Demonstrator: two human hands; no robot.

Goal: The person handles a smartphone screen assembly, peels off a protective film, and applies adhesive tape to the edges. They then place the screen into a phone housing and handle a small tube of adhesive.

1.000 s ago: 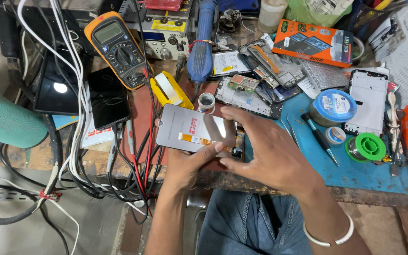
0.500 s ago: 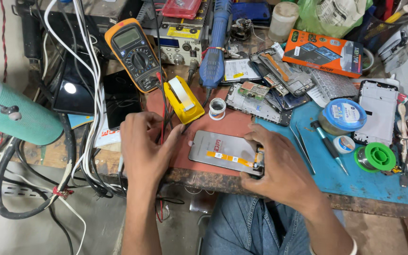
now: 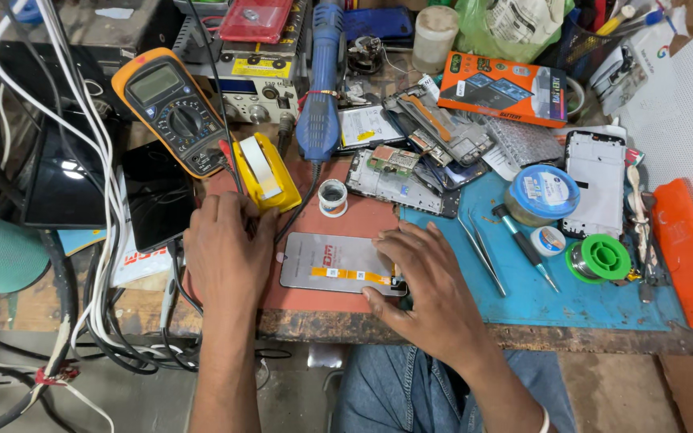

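A grey phone screen panel (image 3: 332,261) with an orange sticker lies flat on the red mat (image 3: 362,218) near the bench's front edge. My right hand (image 3: 425,282) rests over its right end, thumb under the lower right corner and fingers spread on top. My left hand (image 3: 226,255) lies just left of the panel, fingers curled by the yellow tape dispenser (image 3: 265,171) and the red and black meter leads; what it grips is hidden.
A yellow multimeter (image 3: 172,108) stands at the back left beside a dark tablet (image 3: 66,180) and white cables (image 3: 82,144). A blue mat (image 3: 539,297) holds tweezers (image 3: 475,244), a screwdriver (image 3: 524,247), a green spool (image 3: 600,258) and a phone frame (image 3: 595,183). A blue hot-air tool (image 3: 319,88) lies behind.
The screen panel went from held up in both hands to lying flat on the red mat. My left hand let go of it and moved left toward the tape dispenser.
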